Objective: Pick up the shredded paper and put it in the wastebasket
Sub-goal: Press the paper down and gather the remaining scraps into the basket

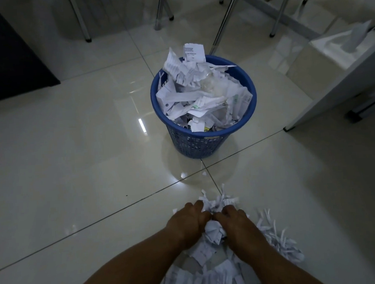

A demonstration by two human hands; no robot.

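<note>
A blue mesh wastebasket point(204, 141) stands on the tiled floor ahead, heaped over its rim with torn white paper point(203, 93). A pile of shredded paper point(276, 239) lies on the floor at the bottom of the view. My left hand point(186, 221) and my right hand point(235, 222) press together on a bunch of shredded paper point(215, 229), fingers curled round it from both sides. Strips stick out beyond my fingertips. More shreds lie under and between my forearms.
Metal chair and table legs point(221, 20) stand behind the basket. A white cabinet edge point(332, 97) juts in at the right, with a tissue box point(346, 46) reflected or sitting near it. A dark panel point(10, 53) fills the upper left. One small paper scrap point(204, 173) lies between basket and pile.
</note>
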